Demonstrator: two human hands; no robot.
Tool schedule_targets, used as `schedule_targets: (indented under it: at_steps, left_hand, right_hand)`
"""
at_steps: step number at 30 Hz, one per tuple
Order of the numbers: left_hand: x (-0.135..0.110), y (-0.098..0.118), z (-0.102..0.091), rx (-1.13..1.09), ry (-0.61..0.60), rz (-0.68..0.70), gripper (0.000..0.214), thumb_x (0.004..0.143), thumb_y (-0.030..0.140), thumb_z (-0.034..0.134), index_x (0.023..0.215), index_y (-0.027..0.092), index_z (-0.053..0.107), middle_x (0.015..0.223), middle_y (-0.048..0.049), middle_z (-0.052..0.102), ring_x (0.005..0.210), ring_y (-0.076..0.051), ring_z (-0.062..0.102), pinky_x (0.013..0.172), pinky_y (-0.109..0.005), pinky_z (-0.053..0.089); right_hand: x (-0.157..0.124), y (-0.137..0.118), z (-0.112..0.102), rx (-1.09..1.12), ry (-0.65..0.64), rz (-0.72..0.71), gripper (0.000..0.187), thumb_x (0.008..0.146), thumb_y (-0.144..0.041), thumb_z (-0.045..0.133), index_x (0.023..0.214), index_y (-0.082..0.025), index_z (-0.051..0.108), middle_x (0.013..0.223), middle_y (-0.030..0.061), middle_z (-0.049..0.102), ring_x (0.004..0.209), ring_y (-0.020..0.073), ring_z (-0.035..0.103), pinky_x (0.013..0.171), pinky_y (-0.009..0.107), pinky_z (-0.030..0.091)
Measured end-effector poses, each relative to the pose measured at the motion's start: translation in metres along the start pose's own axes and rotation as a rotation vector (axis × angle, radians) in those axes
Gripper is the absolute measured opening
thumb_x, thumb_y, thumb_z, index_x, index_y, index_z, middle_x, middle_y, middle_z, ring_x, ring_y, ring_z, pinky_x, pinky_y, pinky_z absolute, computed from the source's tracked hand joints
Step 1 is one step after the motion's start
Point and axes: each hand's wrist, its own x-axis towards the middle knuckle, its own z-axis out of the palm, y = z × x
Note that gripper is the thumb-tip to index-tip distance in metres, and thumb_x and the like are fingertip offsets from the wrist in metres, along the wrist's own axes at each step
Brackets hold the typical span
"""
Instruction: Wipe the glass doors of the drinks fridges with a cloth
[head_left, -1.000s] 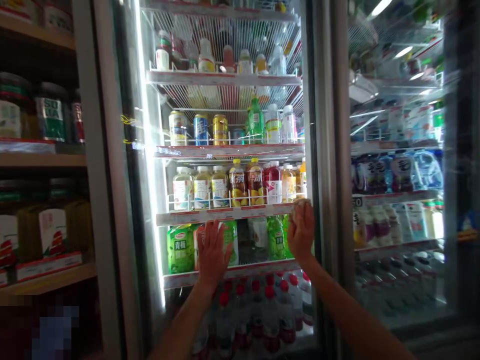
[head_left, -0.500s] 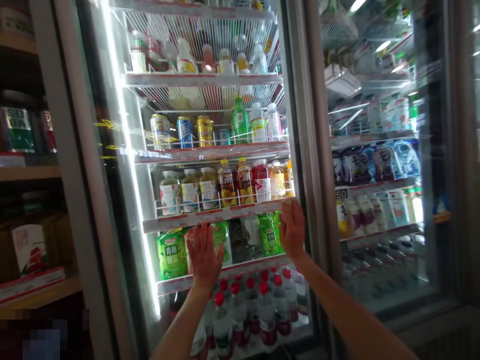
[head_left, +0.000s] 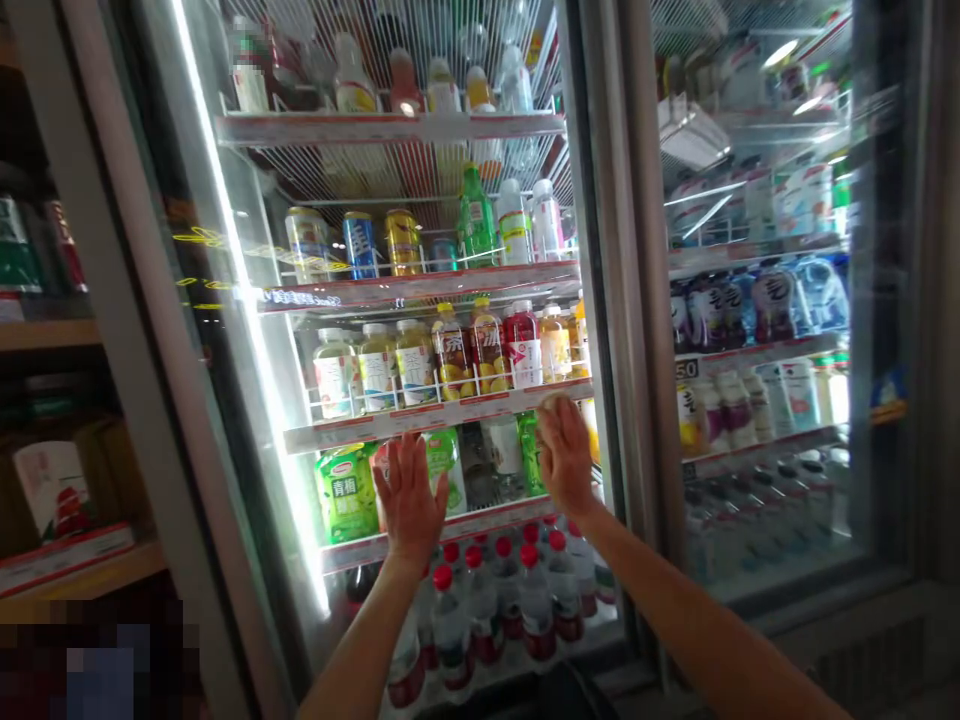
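My left hand (head_left: 411, 495) lies flat against the glass door (head_left: 277, 400) of a lit drinks cooler, fingers stretched out and thumb apart. Behind it stand green drink packs (head_left: 349, 495), partly hidden. My right hand (head_left: 566, 455) is at the glass near the door's right side, in front of the lower shelf edge. Its fingers are bunched together and slightly blurred. A pale patch shows at their tips; I cannot make out what it is. Just above this hand, a red-capped row of juice bottles (head_left: 523, 350) stands behind the glass.
Red-capped water bottles (head_left: 534, 600) fill the cooler's bottom. Cans (head_left: 358, 245) and more bottles stand on upper shelves. A metal door frame (head_left: 634, 300) separates a second glass-fronted cooler (head_left: 765, 400) on the right. Wooden shelves (head_left: 52, 335) with goods are at the left.
My right hand has slid left across the glass, away from the door's right edge. My left hand stays nearly in place. The camera view has shifted slightly.
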Motion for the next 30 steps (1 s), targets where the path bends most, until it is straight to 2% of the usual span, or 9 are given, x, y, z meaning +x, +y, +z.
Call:
schedule_targets:
  at_steps: [3,5,11,13,18,20,25,27,30]
  left_hand:
    - [-0.001,-0.002,-0.001,0.012,-0.007,0.020,0.069,0.088,0.031,0.045,0.145,0.021,0.007,0.149,-0.0118,0.021,0.139,-0.028,0.013,0.110,-0.056,0.014]
    - [-0.002,-0.004,-0.002,0.033,-0.005,0.032,0.068,0.088,0.031,0.045,0.145,0.019,0.009,0.148,-0.0127,0.022,0.139,-0.027,0.013,0.111,-0.055,0.014]
    - [-0.007,0.006,0.000,0.050,-0.023,-0.036,0.063,0.089,0.030,0.044,0.144,0.016,0.017,0.147,-0.0150,0.028,0.139,-0.027,0.012,0.111,-0.053,0.012]
    - [-0.010,0.011,0.000,0.047,-0.033,-0.071,0.062,0.088,0.029,0.044,0.144,0.016,0.019,0.147,-0.0151,0.028,0.139,-0.028,0.011,0.111,-0.054,0.013]
    - [-0.015,0.013,-0.003,0.085,-0.085,-0.063,0.064,0.088,0.029,0.046,0.144,0.017,0.018,0.147,-0.0149,0.027,0.139,-0.029,0.011,0.109,-0.054,0.017]
    - [-0.015,0.012,-0.004,0.085,-0.097,-0.059,0.064,0.088,0.030,0.046,0.144,0.018,0.018,0.147,-0.0148,0.027,0.139,-0.029,0.012,0.109,-0.054,0.017]
    - [-0.016,0.015,-0.002,0.067,-0.098,-0.083,0.063,0.088,0.030,0.046,0.144,0.017,0.019,0.147,-0.0155,0.027,0.139,-0.030,0.013,0.109,-0.056,0.015]
    - [-0.017,0.017,-0.002,0.077,-0.095,-0.092,0.065,0.087,0.030,0.047,0.144,0.016,0.019,0.147,-0.0162,0.027,0.139,-0.031,0.013,0.109,-0.056,0.015]
    - [-0.019,0.017,-0.003,0.078,-0.102,-0.069,0.067,0.086,0.031,0.048,0.144,0.015,0.017,0.147,-0.0169,0.026,0.139,-0.031,0.012,0.109,-0.056,0.016]
  right_hand:
    - [-0.015,-0.033,0.008,0.066,-0.173,-0.221,0.053,0.083,-0.008,0.039,0.135,-0.022,0.041,0.145,0.0064,0.035,0.138,0.0239,0.021,0.109,0.047,0.030]
    - [-0.021,-0.028,0.005,0.072,-0.205,-0.277,0.053,0.083,-0.008,0.040,0.134,-0.023,0.041,0.144,0.0055,0.036,0.137,0.0237,0.023,0.108,0.047,0.030]
    - [-0.010,0.029,-0.011,-0.032,0.059,0.041,0.057,0.085,-0.011,0.041,0.140,-0.024,0.032,0.152,0.0065,0.018,0.137,0.0266,0.022,0.107,0.051,0.032]
    - [-0.009,0.015,-0.005,-0.005,0.036,0.036,0.057,0.084,-0.011,0.040,0.140,-0.024,0.033,0.152,0.0061,0.017,0.138,0.0268,0.019,0.107,0.051,0.031]
    - [-0.017,-0.034,0.009,0.076,-0.202,-0.235,0.056,0.082,-0.009,0.041,0.135,-0.024,0.041,0.146,0.0050,0.033,0.138,0.0227,0.020,0.109,0.046,0.029]
    - [-0.017,-0.021,0.003,0.055,-0.203,-0.226,0.055,0.082,-0.010,0.041,0.135,-0.024,0.041,0.146,0.0051,0.033,0.138,0.0223,0.021,0.109,0.045,0.030]
    - [-0.007,0.033,-0.013,-0.050,0.041,0.096,0.054,0.086,-0.014,0.038,0.139,-0.023,0.035,0.151,0.0068,0.019,0.137,0.0266,0.021,0.107,0.051,0.031]
    - [-0.008,0.023,-0.010,-0.022,0.025,0.091,0.055,0.085,-0.012,0.037,0.139,-0.022,0.035,0.152,0.0065,0.018,0.138,0.0271,0.019,0.107,0.051,0.031]
    - [-0.021,-0.016,0.000,0.057,-0.137,-0.113,0.056,0.082,-0.010,0.038,0.137,-0.023,0.038,0.149,0.0055,0.027,0.139,0.0251,0.018,0.108,0.048,0.031]
